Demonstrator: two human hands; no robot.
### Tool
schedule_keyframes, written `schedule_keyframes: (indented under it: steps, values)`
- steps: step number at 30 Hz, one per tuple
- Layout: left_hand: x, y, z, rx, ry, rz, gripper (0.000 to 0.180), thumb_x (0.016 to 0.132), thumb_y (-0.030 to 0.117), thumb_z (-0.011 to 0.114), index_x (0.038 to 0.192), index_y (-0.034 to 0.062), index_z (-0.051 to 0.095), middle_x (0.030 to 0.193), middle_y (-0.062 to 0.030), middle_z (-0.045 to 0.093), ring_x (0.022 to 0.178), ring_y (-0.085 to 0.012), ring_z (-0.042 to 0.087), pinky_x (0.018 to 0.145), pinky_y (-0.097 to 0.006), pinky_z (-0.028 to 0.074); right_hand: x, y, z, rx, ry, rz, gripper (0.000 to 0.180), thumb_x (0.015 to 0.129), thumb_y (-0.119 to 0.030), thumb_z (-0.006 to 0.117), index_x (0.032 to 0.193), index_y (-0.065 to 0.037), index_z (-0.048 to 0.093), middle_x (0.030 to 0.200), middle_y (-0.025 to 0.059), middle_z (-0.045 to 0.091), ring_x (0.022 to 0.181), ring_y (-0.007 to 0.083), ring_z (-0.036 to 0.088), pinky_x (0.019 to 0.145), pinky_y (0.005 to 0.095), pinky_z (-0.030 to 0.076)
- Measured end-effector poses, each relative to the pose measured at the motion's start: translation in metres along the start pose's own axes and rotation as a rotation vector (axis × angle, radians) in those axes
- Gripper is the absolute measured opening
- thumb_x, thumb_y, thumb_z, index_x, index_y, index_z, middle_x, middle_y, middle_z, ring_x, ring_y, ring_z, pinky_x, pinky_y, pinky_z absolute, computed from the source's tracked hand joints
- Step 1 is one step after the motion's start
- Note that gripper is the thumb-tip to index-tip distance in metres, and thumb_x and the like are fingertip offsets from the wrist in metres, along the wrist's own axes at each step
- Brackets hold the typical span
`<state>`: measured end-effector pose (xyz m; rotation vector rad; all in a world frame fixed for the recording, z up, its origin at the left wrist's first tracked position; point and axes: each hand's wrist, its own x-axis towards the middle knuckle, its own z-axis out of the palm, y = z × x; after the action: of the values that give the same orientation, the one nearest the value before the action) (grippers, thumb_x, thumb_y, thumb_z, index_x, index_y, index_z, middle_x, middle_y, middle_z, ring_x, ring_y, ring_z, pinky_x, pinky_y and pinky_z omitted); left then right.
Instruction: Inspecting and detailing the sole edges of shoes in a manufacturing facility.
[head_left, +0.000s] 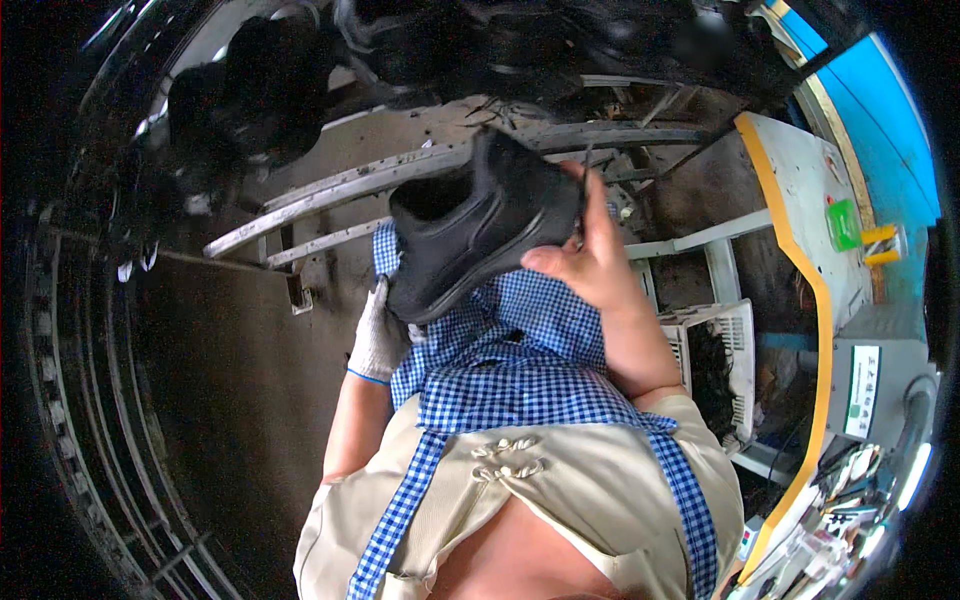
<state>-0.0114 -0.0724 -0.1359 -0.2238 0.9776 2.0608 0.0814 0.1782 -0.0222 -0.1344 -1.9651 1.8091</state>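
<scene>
Black and matte, the shoe (485, 215) is held toward twelve o'clock, its curved body already formed, its collar open; what finishing is left, I cannot tell. The bare right hand (597, 262) has its grip clasped around the three o'clock end. The left hand (378, 345), in white knit, touches at eight o'clock, its grip too hidden to judge. Blue-checked apron (520, 395) cloth hangs at six.

Bare left forearm (357, 425) reaching upward, wrist roughly straight, the left hand (380, 335) wears a white knitted glove (371, 357) with a blue-edged cuff, its fingers partly hidden. The bare right hand (592, 250) is higher and farther forward, gripping, thumb (553, 262) pointing left, its bare forearm (637, 345) slanting up and leftward.
</scene>
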Motion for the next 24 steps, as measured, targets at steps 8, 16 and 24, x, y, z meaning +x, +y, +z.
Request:
schedule_keyframes:
  steps: [8, 16, 24]
  values:
    - [-0.047, 0.045, 0.017, 0.509, -0.009, 0.547, 0.043, 0.091, 0.031, 0.052, 0.126, 0.0074, 0.044, 0.119, -0.0078, 0.051, 0.108, -0.0181, 0.050, 0.091, -0.032, 0.042, -0.013, -0.012, -0.059, 0.107, -0.446, 0.019, 0.114, 0.057, -0.023, 0.088, 0.143, 0.003, 0.019, 0.141, 0.0132, 0.037, 0.128, 0.0216, 0.036, 0.109, 0.0359, 0.023]
    - [-0.095, 0.081, 0.070, 0.044, -0.057, 0.813, 0.073, 0.082, 0.035, 0.068, 0.138, 0.0082, 0.030, 0.111, -0.0124, 0.054, 0.093, -0.0205, 0.058, 0.077, -0.032, 0.052, -0.007, -0.054, -0.011, 0.672, -0.338, 0.058, 0.094, 0.055, -0.010, 0.080, 0.136, 0.000, 0.033, 0.112, 0.0198, 0.058, 0.068, 0.0267, 0.065, 0.054, 0.0362, 0.055]
    - [-0.069, 0.059, 0.058, 0.209, -0.191, 0.710, 0.059, 0.082, 0.019, 0.065, 0.132, 0.0041, 0.038, 0.086, -0.0081, 0.055, 0.077, -0.0160, 0.054, 0.069, -0.028, 0.049, 0.090, -0.133, 0.087, -0.008, 0.077, -0.742, 0.094, 0.058, -0.007, 0.081, 0.132, -0.005, 0.023, 0.120, 0.0153, 0.047, 0.112, 0.0265, 0.052, 0.097, 0.0396, 0.041]
